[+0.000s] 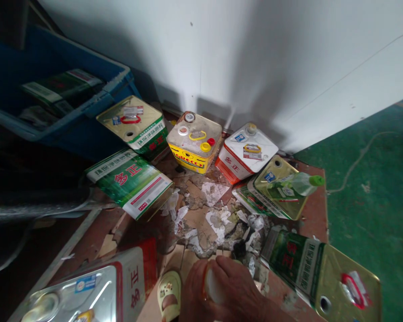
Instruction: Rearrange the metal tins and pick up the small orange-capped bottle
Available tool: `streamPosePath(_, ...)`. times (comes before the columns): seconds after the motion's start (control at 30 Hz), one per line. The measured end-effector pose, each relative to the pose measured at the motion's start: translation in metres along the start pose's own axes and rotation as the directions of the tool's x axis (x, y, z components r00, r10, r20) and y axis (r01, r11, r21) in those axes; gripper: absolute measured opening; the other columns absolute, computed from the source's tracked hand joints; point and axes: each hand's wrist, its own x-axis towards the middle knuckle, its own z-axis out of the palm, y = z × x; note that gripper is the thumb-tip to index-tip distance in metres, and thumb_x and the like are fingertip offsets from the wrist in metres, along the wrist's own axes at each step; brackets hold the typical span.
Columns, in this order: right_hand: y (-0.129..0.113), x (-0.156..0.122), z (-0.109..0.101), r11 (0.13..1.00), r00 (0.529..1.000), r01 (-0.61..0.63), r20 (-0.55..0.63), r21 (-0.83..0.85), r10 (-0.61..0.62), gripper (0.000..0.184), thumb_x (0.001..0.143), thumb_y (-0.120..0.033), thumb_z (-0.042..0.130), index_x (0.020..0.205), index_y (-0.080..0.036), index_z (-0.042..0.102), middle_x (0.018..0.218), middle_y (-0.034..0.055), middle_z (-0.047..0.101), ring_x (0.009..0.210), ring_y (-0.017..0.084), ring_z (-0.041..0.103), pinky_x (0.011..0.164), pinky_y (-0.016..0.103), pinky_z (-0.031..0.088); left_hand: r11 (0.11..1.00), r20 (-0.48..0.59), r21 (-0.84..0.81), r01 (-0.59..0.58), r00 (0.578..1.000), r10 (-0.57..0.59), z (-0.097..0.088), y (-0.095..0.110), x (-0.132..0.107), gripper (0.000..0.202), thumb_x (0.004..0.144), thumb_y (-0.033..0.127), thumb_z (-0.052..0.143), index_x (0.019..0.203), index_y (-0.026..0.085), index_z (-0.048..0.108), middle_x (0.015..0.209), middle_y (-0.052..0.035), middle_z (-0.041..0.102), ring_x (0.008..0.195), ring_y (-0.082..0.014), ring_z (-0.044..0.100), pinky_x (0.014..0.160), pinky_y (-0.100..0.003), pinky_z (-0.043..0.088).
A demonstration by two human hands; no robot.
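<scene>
At the bottom centre, my left hand (192,288) and my right hand (237,286) are closed around a pale, cloudy round container (215,285) with an orange edge. Its lower part is hidden by my fingers, so I cannot tell its exact kind. Just left of my hands is a foot in a yellow clog (169,293). Scraps of torn paper (218,223) litter the cardboard-covered floor beyond them. To the lower left stands a silver and red tin (77,290); a gold-topped green tin (322,277) leans at the lower right.
Against the wall stand a yellow tin (195,145), a white and red tin (246,150) and a green tin (134,123). Another green tin (130,183) lies tilted. A green-capped bottle (293,184) rests on a gold tin (278,203). A blue crate (87,114) occupies the left.
</scene>
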Motion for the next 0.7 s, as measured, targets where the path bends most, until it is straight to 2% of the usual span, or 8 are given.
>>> streamPosePath(0.13,0.004,-0.001,-0.007,0.998,0.998,0.056,0.017,-0.007,-0.056,0.046,0.084,-0.055,0.064,0.113,-0.02,0.062,0.098,0.0081,0.065,0.084,0.025,0.062,0.071,0.038,0.055,0.998,-0.039,0.013,0.067,0.997,-0.066,0.006,0.003,-0.01,0.061,0.089,0.019,0.057,0.148,0.026,0.044,0.119,-0.0138,0.072,0.104,-0.0296,0.073,0.085,-0.045,0.067)
streamPosePath(0.23,0.001,0.0,-0.019,0.997,0.995,0.064,0.077,0.041,-0.067,0.043,0.083,-0.055,0.065,0.108,-0.02,0.064,0.097,0.0082,0.065,0.087,0.027,0.062,0.073,0.04,0.057,0.999,-0.05,0.046,0.025,0.999,-0.023,0.006,0.005,-0.007,0.053,0.091,0.019,0.055,0.143,0.026,0.046,0.114,-0.0129,0.073,0.099,-0.0285,0.074,0.082,-0.043,0.067)
streamPosePath(0.33,-0.002,-0.001,-0.017,0.994,0.996,-0.006,0.084,0.113,-0.003,0.059,0.082,-0.043,0.067,0.134,-0.018,0.054,0.128,0.0142,0.059,0.113,0.031,0.059,0.096,0.046,0.056,0.984,-0.095,0.174,-0.028,0.994,0.045,0.007,0.006,0.001,0.04,0.093,0.02,0.052,0.133,0.017,0.05,0.11,-0.0151,0.071,0.1,-0.0284,0.072,0.08,-0.043,0.066)
streamPosePath(0.43,-0.007,0.0,0.004,0.978,0.982,-0.184,-0.028,0.093,0.188,0.08,0.08,-0.037,0.069,0.149,-0.014,0.036,0.15,0.0222,0.043,0.136,0.04,0.044,0.112,0.055,0.046,0.963,-0.147,0.27,-0.015,0.987,0.056,0.013,0.006,0.007,0.038,0.094,0.018,0.048,0.13,0.011,0.051,0.113,-0.0177,0.068,0.106,-0.0305,0.067,0.085,-0.048,0.064)
streamPosePath(0.5,-0.01,0.004,0.018,0.936,0.924,-0.341,-0.151,0.087,0.351,0.07,0.083,-0.042,0.068,0.143,-0.018,0.039,0.143,0.0222,0.047,0.131,0.041,0.049,0.105,0.059,0.051,0.969,-0.149,0.244,0.034,0.989,0.003,0.018,0.006,0.011,0.04,0.093,0.014,0.046,0.133,0.011,0.05,0.118,-0.0182,0.065,0.112,-0.0309,0.064,0.093,-0.052,0.06)
streamPosePath(0.57,-0.014,0.01,0.026,0.893,0.859,-0.437,-0.245,0.104,0.449,0.054,0.087,-0.046,0.063,0.132,-0.023,0.044,0.128,0.0184,0.055,0.115,0.038,0.059,0.092,0.057,0.058,0.976,-0.128,0.205,0.075,0.991,-0.049,0.021,0.004,0.014,0.042,0.092,0.01,0.045,0.133,0.012,0.05,0.12,-0.0177,0.064,0.115,-0.0299,0.062,0.098,-0.052,0.058)
streamPosePath(0.63,-0.015,0.015,0.028,0.889,0.839,-0.449,-0.3,0.085,0.453,0.044,0.09,-0.048,0.059,0.124,-0.024,0.046,0.117,0.0155,0.057,0.102,0.034,0.063,0.083,0.052,0.061,0.979,-0.099,0.192,0.073,0.994,-0.055,0.022,0.001,0.017,0.043,0.091,0.009,0.046,0.133,0.013,0.05,0.12,-0.0168,0.064,0.116,-0.0286,0.062,0.099,-0.05,0.058)
streamPosePath(0.7,-0.014,0.017,0.03,0.905,0.849,-0.424,-0.329,0.041,0.413,0.04,0.093,-0.048,0.055,0.121,-0.022,0.048,0.115,0.0149,0.059,0.099,0.032,0.065,0.081,0.048,0.062,0.982,-0.068,0.181,0.047,0.997,-0.035,0.021,-0.003,0.017,0.043,0.09,0.009,0.047,0.133,0.013,0.051,0.12,-0.0157,0.065,0.116,-0.0267,0.063,0.098,-0.046,0.06)
